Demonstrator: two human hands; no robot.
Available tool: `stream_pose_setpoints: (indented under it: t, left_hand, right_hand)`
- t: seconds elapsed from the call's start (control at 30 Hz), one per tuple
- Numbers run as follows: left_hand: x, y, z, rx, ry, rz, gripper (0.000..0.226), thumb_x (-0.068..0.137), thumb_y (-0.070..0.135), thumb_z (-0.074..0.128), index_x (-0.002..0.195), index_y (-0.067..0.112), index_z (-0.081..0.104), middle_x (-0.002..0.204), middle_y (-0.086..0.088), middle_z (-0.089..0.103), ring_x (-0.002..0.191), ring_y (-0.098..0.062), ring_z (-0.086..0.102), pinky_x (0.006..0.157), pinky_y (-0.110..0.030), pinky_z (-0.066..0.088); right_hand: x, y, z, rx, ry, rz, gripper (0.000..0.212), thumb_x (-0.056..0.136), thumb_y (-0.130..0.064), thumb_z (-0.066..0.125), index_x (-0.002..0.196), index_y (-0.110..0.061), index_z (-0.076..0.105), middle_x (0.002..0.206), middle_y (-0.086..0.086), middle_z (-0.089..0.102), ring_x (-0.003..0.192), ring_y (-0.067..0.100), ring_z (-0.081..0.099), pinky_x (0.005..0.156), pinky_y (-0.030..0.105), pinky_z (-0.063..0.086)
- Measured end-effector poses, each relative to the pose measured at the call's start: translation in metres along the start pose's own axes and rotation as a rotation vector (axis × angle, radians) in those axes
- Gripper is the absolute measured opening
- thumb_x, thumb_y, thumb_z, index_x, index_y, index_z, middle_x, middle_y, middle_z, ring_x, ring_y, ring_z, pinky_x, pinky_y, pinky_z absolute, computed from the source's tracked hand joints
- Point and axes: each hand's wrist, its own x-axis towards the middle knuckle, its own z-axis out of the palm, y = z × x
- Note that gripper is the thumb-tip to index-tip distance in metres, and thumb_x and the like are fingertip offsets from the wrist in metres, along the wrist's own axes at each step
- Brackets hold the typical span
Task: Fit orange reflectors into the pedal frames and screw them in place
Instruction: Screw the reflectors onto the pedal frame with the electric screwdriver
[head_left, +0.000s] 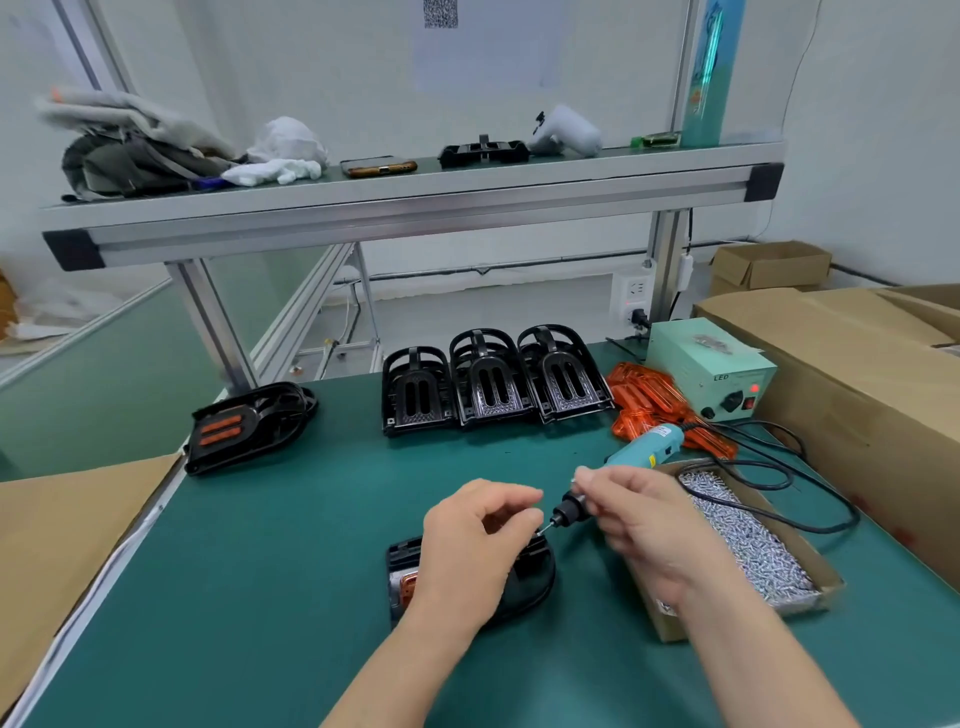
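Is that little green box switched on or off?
On, it seems: the green box has a glowing red light on its front.

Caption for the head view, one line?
Right hand holds the electric screwdriver while the left hand pinches a screw at its tip above a pedal frame.

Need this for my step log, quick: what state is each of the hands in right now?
Left hand: closed, pinching what looks like a screw.
Right hand: closed, holding the electric screwdriver.
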Motion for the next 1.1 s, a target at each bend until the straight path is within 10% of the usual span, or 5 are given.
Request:
stream_pose_setpoints:
  t: [0.4, 0.53, 0.63, 0.77, 1.1]
  left_hand:
    - [0.004, -0.002, 0.001, -0.357, 0.128, -0.163, 0.022, 0.081, 0.005, 0.077, 0.077, 0.027, 0.080, 0.082, 0.001, 0.077, 0.083, -0.011, 0.072, 0.075, -0.018, 0.052]
    - [0.010, -0.007, -0.014, -0.340, 0.139, -0.109, 0.022, 0.085, 0.001, 0.072, 0.077, 0.022, 0.072, 0.081, -0.002, 0.075, 0.077, -0.011, 0.067, 0.075, -0.021, 0.054]
    - [0.015, -0.016, -0.027, -0.287, 0.143, -0.109, 0.022, 0.083, 0.004, 0.075, 0.077, 0.025, 0.073, 0.077, 0.001, 0.074, 0.074, -0.009, 0.064, 0.072, -0.021, 0.053]
    - [0.013, -0.027, -0.032, -0.252, 0.142, -0.151, 0.023, 0.081, 0.005, 0.077, 0.078, 0.028, 0.077, 0.075, 0.003, 0.074, 0.070, -0.005, 0.064, 0.068, -0.013, 0.050]
    - [0.007, -0.043, -0.040, -0.207, 0.136, -0.215, 0.022, 0.085, 0.010, 0.074, 0.080, 0.031, 0.076, 0.079, 0.004, 0.075, 0.074, -0.005, 0.067, 0.068, -0.010, 0.049]
  right_hand:
    - [-0.007, 0.019, 0.047, 0.070, -0.064, 0.021, 0.034, 0.097, -0.018, 0.064, 0.064, -0.013, 0.067, 0.056, -0.001, 0.055, 0.040, 0.003, 0.038, 0.038, 0.012, 0.024]
    - [0.013, 0.012, 0.016, -0.212, 0.299, -0.202, 0.015, 0.092, -0.026, 0.071, 0.084, -0.014, 0.068, 0.074, -0.004, 0.066, 0.063, 0.010, 0.059, 0.057, 0.017, 0.044]
    - [0.034, 0.017, -0.019, -0.426, 0.451, -0.130, 0.040, 0.089, -0.048, 0.070, 0.104, -0.015, 0.051, 0.098, 0.002, 0.060, 0.089, 0.021, 0.062, 0.081, 0.041, 0.052]
    - [0.057, 0.030, -0.039, -0.319, 0.416, 0.033, 0.056, 0.093, -0.046, 0.066, 0.118, -0.001, 0.046, 0.087, 0.017, 0.069, 0.060, 0.024, 0.068, 0.044, 0.030, 0.049]
    - [0.079, 0.028, -0.032, 0.035, 0.538, 0.139, 0.068, 0.084, -0.024, 0.081, 0.135, -0.003, 0.041, 0.104, 0.020, 0.062, 0.060, 0.018, 0.053, 0.034, 0.019, 0.038]
